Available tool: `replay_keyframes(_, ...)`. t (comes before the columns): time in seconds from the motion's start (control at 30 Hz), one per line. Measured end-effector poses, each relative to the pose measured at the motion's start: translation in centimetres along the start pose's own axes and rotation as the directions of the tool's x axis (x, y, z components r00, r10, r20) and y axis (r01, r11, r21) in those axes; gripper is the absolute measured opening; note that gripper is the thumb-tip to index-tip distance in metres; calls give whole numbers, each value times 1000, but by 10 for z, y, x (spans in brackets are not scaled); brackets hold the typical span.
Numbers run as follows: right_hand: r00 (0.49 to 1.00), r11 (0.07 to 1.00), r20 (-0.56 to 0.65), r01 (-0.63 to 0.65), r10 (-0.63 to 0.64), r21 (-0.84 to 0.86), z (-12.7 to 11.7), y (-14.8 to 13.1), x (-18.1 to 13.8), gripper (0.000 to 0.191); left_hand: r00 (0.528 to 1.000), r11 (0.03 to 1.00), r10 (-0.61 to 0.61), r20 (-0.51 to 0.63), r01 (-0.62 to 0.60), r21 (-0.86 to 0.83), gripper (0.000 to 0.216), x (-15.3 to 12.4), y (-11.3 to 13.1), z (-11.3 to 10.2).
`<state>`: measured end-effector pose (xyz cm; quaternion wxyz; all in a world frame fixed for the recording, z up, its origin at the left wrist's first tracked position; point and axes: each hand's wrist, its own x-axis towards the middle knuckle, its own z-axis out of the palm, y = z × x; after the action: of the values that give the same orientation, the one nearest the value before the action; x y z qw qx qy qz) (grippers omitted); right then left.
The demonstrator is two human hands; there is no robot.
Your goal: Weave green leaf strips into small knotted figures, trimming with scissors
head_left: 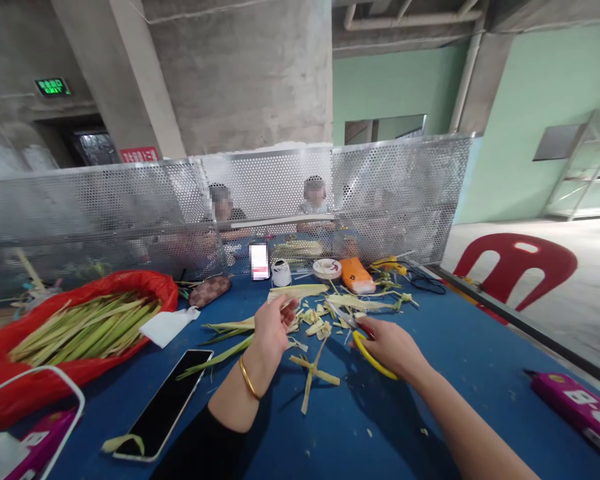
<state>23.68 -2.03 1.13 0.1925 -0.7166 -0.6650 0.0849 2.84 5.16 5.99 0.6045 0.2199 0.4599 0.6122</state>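
Observation:
My left hand (273, 327) is raised over the blue table (430, 373), a gold bangle on its wrist, its fingers pinched on a thin pale strip of palm leaf (285, 303). My right hand (387, 347) grips yellow-handled scissors (363, 340) whose blades (341, 313) point left toward the leaf strip. Below the hands lies a small woven leaf cross (313, 377). Cut leaf scraps (315, 323) are scattered just beyond my fingers.
A red bag of green leaf strips (85, 327) sits at left, a dark phone (165, 403) nearer me, a white tissue (167, 325) between. Tape rolls (327, 268), an orange object (357, 275) and a glue gun (390, 265) stand by the perforated metal screen (380, 193). Two people sit behind it. A red chair (515, 263) stands right.

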Motion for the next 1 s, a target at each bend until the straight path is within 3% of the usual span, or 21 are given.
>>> replay_keyframes(0.13,998,988,52,27,-19,-151,7,4,-3,29,984,984,164,69,-168,54,18,-17,24,0)
replay_keyframes(0.2,998,985,54,24,-15,-174,12,5,-3,31,936,922,316,153,-341,183,20,-29,34,-1)
replay_keyframes(0.27,999,985,41,14,-7,-171,13,4,-2,25,903,862,365,227,-420,284,19,-44,38,-5)
replay_keyframes(0.33,1000,990,3,-2,3,-143,8,1,-2,16,893,824,309,326,-423,378,18,-58,34,-12)
replay_keyframes(0.4,998,996,-59,-5,0,-92,1,-5,-4,19,876,789,228,426,-423,446,18,-69,22,-21)
replay_keyframes(0.47,996,988,-87,50,-37,145,-3,-17,-9,30,857,753,154,492,-424,503,18,-75,6,-31)
replay_keyframes(0.5,995,926,-73,90,-67,368,-2,-24,-13,32,856,744,124,501,-415,524,18,-75,-2,-36)
replay_keyframes(0.57,980,618,49,82,-192,782,4,-41,-23,35,848,700,118,517,-440,563,19,-73,-17,-43)
replay_keyframes(0.6,964,493,104,31,-244,869,9,-49,-29,36,843,662,143,519,-471,584,18,-72,-22,-46)
replay_keyframes(0.67,956,337,94,5,-278,941,19,-64,-38,44,829,600,189,526,-521,606,15,-68,-29,-49)
replay_keyframes(0.73,959,303,167,-93,-228,948,24,-72,-44,44,821,586,195,536,-536,608,14,-65,-32,-50)
replay_keyframes(0.83,969,320,204,-152,-136,935,19,-69,-45,35,845,678,132,518,-458,574,17,-64,-31,-47)
replay_keyframes(1.0,994,338,11,-46,105,940,1,-58,-39,39,906,825,111,408,-313,471,21,-65,-25,-43)
